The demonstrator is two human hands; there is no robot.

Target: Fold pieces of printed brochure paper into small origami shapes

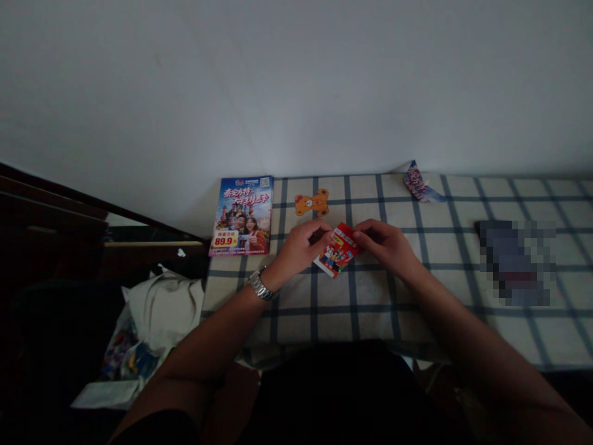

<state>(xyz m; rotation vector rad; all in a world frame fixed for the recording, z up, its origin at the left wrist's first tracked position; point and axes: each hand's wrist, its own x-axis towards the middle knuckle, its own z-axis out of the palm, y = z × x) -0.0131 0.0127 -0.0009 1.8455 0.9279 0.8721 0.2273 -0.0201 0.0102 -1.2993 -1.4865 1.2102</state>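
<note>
Both my hands hold a small red folded leaflet [340, 252] just above a checked tablecloth [370, 296]. My left hand [303, 245], with a metal watch on its wrist, pinches the leaflet's left edge with closed fingers. The right edge is pinched by my right hand [386, 245], its fingers curled. The leaflet is tilted and shows cartoon figures and a yellow patch.
A colourful flyer [242, 215] lies at the table's left edge. An orange bear-shaped cutout [312, 203] sits behind my hands. A folded printed paper [418, 183] leans at the wall. A dark blurred item [516, 259] lies at right. Bags [148, 321] lie on the floor at left.
</note>
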